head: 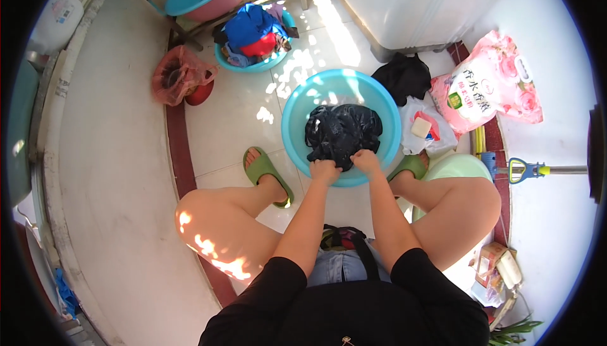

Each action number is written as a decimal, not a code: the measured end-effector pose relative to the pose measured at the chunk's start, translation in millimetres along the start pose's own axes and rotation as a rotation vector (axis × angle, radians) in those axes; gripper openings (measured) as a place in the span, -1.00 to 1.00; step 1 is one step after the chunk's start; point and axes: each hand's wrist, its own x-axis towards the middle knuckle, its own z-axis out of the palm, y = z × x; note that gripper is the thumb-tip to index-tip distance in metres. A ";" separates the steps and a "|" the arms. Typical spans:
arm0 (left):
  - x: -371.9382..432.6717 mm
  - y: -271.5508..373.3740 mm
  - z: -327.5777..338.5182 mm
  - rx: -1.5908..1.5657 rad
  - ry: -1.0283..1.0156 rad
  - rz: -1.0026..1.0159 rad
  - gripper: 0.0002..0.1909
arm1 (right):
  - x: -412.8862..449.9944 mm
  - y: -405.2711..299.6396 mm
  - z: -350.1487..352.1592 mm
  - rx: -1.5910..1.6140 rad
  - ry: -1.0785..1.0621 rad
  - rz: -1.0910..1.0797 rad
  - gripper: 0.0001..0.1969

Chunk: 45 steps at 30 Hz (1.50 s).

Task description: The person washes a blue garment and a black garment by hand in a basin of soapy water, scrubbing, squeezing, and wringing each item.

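A wet black cloth garment lies bunched in a light blue plastic basin, which stands on the tiled floor between my feet. At the basin's near side, my left hand is closed on the garment's near left edge. My right hand, a short way to the right, also grips the cloth, knuckles up. The fingertips of both hands are partly hidden in the folds. Both forearms reach over the basin's near rim.
Right of the basin are a black cloth, a soap bar on a white plastic bag, a pink detergent bag and a pale green basin. Beyond it stands a blue basin of clothes; a red plastic bag lies left.
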 end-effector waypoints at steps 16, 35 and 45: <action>-35.1 12.2 -6.8 -0.278 -0.334 -0.500 -0.61 | -72.1 -14.6 21.3 -0.301 0.114 -0.492 -0.37; 17.2 -73.3 80.0 -1.097 0.371 -0.367 -0.52 | -167.2 -165.2 -207.9 1.048 0.422 -0.764 -0.85; 17.7 14.9 -10.0 -1.661 -0.196 -0.455 -0.58 | -99.4 -97.3 -194.7 0.579 0.409 -0.400 -0.91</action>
